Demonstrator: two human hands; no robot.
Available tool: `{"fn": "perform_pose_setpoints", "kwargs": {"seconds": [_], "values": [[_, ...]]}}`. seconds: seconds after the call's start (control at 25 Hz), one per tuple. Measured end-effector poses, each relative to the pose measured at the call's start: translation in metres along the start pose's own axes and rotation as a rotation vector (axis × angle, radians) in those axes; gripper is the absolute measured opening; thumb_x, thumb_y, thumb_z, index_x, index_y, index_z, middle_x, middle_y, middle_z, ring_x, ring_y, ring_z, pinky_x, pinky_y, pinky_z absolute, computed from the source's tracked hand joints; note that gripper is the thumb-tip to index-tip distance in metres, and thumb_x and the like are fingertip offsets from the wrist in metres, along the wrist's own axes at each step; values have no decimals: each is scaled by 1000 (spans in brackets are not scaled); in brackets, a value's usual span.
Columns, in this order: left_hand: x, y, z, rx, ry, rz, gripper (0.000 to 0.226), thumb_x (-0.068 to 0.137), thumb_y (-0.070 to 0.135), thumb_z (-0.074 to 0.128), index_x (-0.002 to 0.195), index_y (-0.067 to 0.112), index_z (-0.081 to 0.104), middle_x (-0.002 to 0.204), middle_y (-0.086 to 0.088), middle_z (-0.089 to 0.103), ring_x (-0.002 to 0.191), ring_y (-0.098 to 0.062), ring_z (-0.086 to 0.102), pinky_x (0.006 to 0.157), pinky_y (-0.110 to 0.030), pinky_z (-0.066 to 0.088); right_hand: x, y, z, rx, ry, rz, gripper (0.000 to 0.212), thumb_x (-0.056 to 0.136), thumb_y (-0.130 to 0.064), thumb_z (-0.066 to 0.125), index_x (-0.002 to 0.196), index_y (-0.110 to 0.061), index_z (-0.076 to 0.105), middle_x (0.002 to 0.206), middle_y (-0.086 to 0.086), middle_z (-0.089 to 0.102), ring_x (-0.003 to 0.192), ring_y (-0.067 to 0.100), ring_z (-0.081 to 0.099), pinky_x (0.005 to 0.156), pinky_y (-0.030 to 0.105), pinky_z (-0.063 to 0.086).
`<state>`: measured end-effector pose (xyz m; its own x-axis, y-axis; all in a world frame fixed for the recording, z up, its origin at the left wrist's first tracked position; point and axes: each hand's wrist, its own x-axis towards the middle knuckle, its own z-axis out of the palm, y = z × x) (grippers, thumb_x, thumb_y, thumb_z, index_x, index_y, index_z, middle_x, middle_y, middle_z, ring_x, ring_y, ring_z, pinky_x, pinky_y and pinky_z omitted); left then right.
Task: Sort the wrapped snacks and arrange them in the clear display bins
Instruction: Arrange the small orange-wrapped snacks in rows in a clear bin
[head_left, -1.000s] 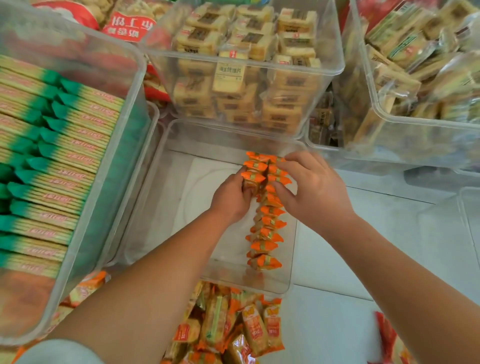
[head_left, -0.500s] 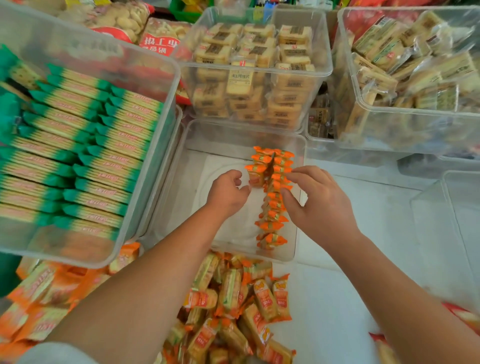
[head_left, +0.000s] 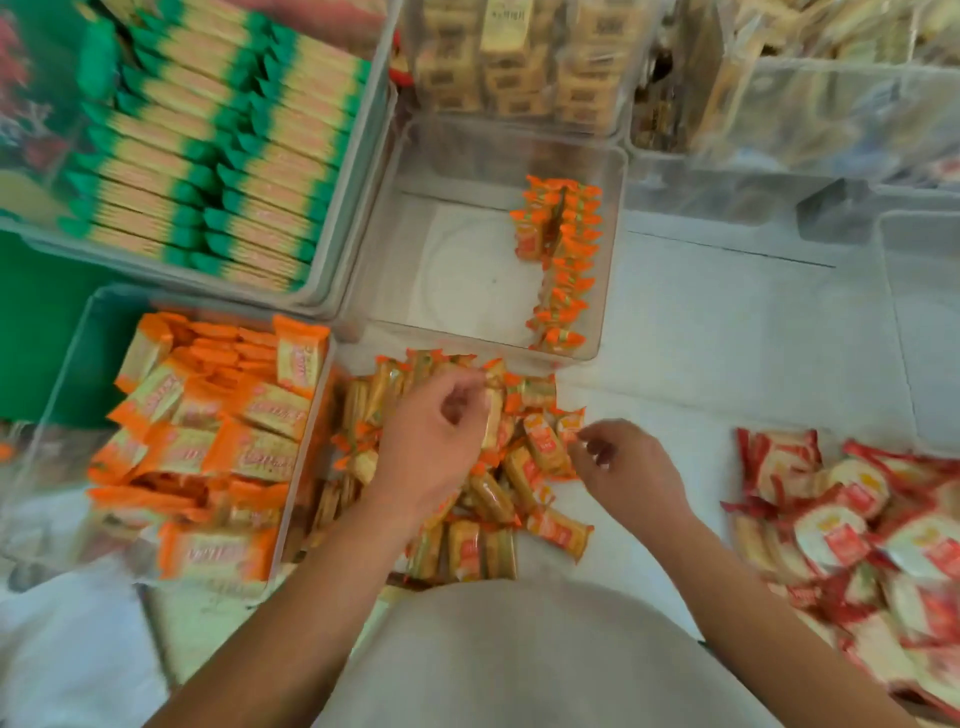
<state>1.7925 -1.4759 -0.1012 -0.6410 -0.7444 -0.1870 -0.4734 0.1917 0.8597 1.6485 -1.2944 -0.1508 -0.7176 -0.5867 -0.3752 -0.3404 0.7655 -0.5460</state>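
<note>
- Head view, change: the left hand (head_left: 431, 441) and right hand (head_left: 628, 467), which were working inside the clear rectangular plastic display bin (head_left: 415, 244) half a second ago, are now hovering over the loose heap of small orange-and-yellow wrapped snacks (head_left: 519, 499) on the white surface just in front of that bin.
- Meaning, as a judgement: the last batch is sitting placed, and the person is going back for more stock. Most of the bin floor is showing bare, so filling is at an early stage.
- Fingers: both hands are curling their fingers over the heap. Blur is making it impossible to tell whether either hand is gripping a packet.
- Task item: the standing row of orange-ended snacks (head_left: 563, 260) is lying against the bin's right wall. Its long axis is running from the near wall to the far wall, and a short second column is starting beside it at the far end.
- Packets in the row are appearing to stand on edge, crimped orange ends uppermost.
- Heap packets are lying flat and pointing in mixed directions.
</note>
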Motion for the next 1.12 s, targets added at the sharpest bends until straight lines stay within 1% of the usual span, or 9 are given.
{"fn": "perform_pose_setpoints", "kwargs": {"seconds": [0.12, 0.28, 0.44, 0.56, 0.68, 0.76, 0.84, 1.0, 1.12], "values": [[-65, -48, 2, 73, -97, -177, 15, 96, 25, 69, 111, 28, 73, 92, 20, 71, 83, 4, 65, 79, -26, 57, -42, 27, 43, -27, -156, 135, 20, 90, -43, 71, 103, -28, 69, 105, -7, 62, 98, 15, 63, 77, 31, 48], [-127, -86, 2, 146, -201, -309, 23, 95, 27, 70, 118, 26, 73, 92, 16, 70, 79, 2, 63, 67, -10, 47, -75, 48, 80, -193, -208, 94, 52, 88, -48, 73, 133, -27, 59, 126, -4, 55, 122, 20, 49, 86, 36, 52], [-133, -91, 10, 207, -227, -317, 18, 95, 28, 68, 114, 27, 70, 96, 16, 69, 81, 2, 64, 70, -13, 49, -74, 62, 90, -266, -157, 30, 40, 91, -42, 70, 125, -23, 66, 116, 1, 59, 114, 26, 52, 81, 39, 53], [-126, -100, 15, 347, -194, -327, 16, 94, 27, 68, 109, 22, 70, 93, 13, 68, 88, -10, 67, 76, -28, 54, -76, 60, 70, -44, -164, 213, 27, 87, -40, 70, 108, -25, 62, 103, -5, 62, 100, 22, 61, 77, 40, 53], [-134, -110, 21, 415, -152, -342, 26, 92, 36, 69, 114, 22, 66, 96, 9, 68, 91, -17, 69, 74, -36, 57, -91, 49, 48, 213, -172, 329, 34, 83, -33, 79, 103, -26, 54, 95, -7, 65, 84, 13, 63, 70, 35, 52], [-135, -116, 28, 493, -149, -358, 35, 89, 46, 70, 117, 27, 58, 98, 9, 68, 91, -18, 67, 69, -34, 54, -106, 37, 41, 351, -137, 338, 39, 80, -27, 85, 102, -23, 54, 97, -4, 66, 84, 11, 63, 68, 31, 49], [-132, -119, 38, 572, -157, -332, 42, 85, 53, 71, 114, 29, 52, 95, 7, 67, 89, -21, 65, 65, -34, 53, -121, 26, 35, 482, -94, 328, 41, 80, -26, 87, 105, -25, 55, 100, -1, 67, 82, 16, 65, 71, 35, 55], [-134, -118, 59, 701, -130, -264, 50, 88, 53, 66, 125, 22, 51, 107, -4, 68, 105, -28, 62, 75, -38, 55, -133, 14, 15, 646, -89, 300, 34, 91, -29, 78, 120, -31, 59, 100, 0, 70, 80, 20, 69, 73, 41, 62], [-137, -116, 69, 552, -28, -297, 46, 88, 52, 69, 121, 22, 58, 106, -5, 69, 102, -30, 64, 76, -40, 55, -133, 12, 0, 758, -106, 301, 19, 98, -34, 67, 116, -27, 66, 98, 4, 72, 75, 16, 69, 70, 37, 61]]}}
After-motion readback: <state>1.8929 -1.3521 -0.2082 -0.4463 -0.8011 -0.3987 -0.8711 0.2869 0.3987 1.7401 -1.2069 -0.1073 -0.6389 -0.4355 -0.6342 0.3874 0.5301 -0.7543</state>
